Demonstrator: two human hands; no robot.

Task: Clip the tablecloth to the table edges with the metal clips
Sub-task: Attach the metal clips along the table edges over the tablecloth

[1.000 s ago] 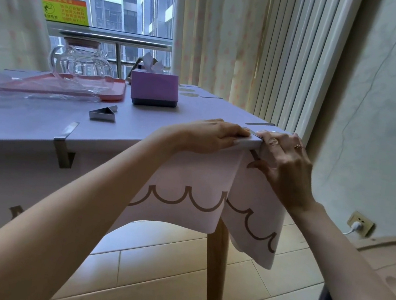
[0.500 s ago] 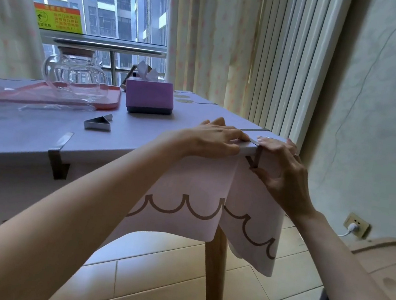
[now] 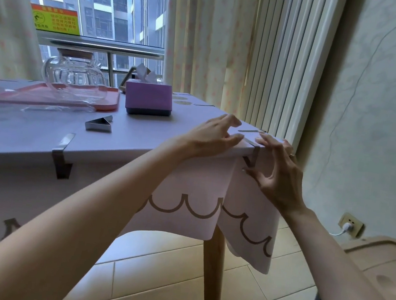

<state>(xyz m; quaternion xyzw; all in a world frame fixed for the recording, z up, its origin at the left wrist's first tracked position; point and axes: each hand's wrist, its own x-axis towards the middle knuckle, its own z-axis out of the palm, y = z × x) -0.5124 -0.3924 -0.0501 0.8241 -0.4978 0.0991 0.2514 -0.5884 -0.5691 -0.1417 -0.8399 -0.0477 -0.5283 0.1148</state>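
- Your right hand (image 3: 278, 171) has its fingers (image 3: 267, 143) spread and curved. The tips are at the top edge of the table (image 3: 211, 273), and the thumb is below, by the lower bend of the corner clip (image 3: 254, 154). You bracket the clip rather than pinch it; I cannot tell whether the thumb touches it.
- Your left hand (image 3: 212, 138) lies on the tablecloth (image 3: 187, 191) just beside that clip. Its fingers are loosely curved and slightly apart, the tips rest on the cloth, and it holds nothing.
- The corner clip straddles the near edge, with its upper arm on top and its lower part hanging in front of the cloth's drop.
- A second clip (image 3: 63, 152) grips the same edge well to the left. A thin metal strip (image 3: 250, 131) just beyond your fingertips looks like another clip on the side edge.
- One loose clip (image 3: 99, 124) lies on the tabletop near the tissue box (image 3: 148, 99), so I judge the job partly done.
- The cloth folds over itself at this corner. If the clip is not pushed fully home over that doubled layer, it may bite unevenly and spring off.
- If you lift the left hand first, the cloth could creep before the clip has it.
- A tug on the cloth toward you would drag the glass jug (image 3: 73, 77) and its tray (image 3: 109, 101).
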